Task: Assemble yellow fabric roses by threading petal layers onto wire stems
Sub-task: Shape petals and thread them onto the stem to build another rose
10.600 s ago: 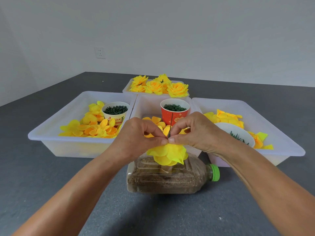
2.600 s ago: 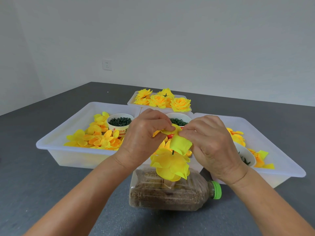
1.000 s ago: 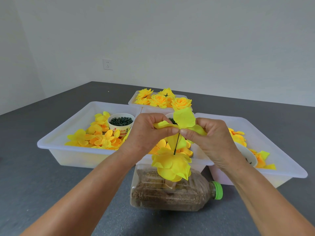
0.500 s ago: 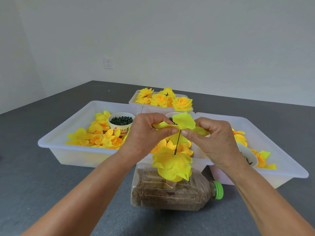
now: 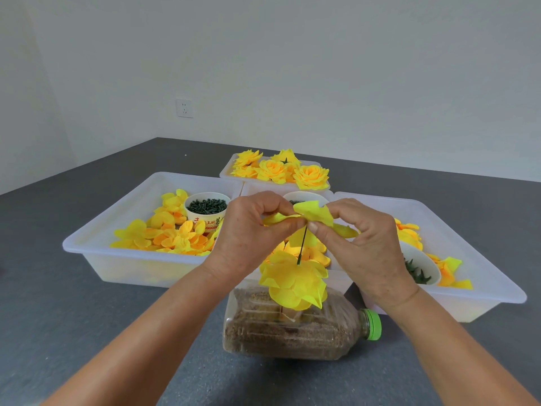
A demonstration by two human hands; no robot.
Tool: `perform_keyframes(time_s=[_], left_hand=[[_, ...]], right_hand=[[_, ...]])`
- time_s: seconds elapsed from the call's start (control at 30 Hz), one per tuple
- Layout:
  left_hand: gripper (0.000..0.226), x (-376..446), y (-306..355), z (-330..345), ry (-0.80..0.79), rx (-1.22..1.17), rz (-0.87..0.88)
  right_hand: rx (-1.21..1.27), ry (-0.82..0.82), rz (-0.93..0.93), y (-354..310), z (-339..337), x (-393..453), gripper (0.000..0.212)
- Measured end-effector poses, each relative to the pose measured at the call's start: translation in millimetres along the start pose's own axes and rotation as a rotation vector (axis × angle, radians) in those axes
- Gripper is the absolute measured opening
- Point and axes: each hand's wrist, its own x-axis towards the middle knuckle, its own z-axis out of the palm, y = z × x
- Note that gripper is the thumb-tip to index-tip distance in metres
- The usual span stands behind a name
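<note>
Still both hands [image 5: 251, 230] pinching petal layer [image 5: 314, 212], unchanged atop wire stem [image 5: 302, 244]

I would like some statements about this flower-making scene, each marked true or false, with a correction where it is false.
1. Both hands pinch one yellow petal layer at the top of the wire stem. True: the left hand and the right hand hold it together.
2. The plastic bottle stands upright. False: it lies on its side, green cap to the right.
3. Petal layers already sit lower on the stem. True.
4. The finished roses lie in the left tray. False: they fill the small far tray.
5. The paper cup in the left tray is empty. False: it holds dark green pieces.
</note>
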Motion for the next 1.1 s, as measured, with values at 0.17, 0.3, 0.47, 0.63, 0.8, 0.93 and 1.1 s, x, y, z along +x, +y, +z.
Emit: perform_keyframes(time_s=[0.17,0.3,0.47,0.63,0.8,0.93,1.1], left_hand=[[0.009,0.3,4.1,-1.0,-0.006,-0.036,-0.028],[0.012,-2.6,3.7,-3.5,-0.015,0.0,0.02],[0.03,-5.4,2.8,-3.2,-0.012,0.136,0.196],[0.009,-5.3,1.0,0.3,0.088,0.412,0.466],[0.006,-2.7,0.9,4.2,0.135,0.495,0.584],[0.008,-5.3,1.7,4.2,0.109,0.442,0.476],[0.035,-15.5,4.3,4.9,0.207,0.171,0.13]], right_hand=[[0.3,-0.072,0.212,1.3,-2.5,1.4,0.02],[0.125,-0.031,0.018,-0.8,-1.7,0.2,0.026],[-0.177,0.033,-0.266,5.2,-1.3,-1.5,0.004],[-0.277,0.073,-0.363,11.2,-1.4,-5.8,0.012],[-0.367,0.109,-0.362,14.6,2.1,-7.8,0.009],[-0.283,0.055,-0.239,12.3,2.0,-8.2,0.01],[-0.07,0.023,0.05,5.3,3.3,-8.4,0.019]])
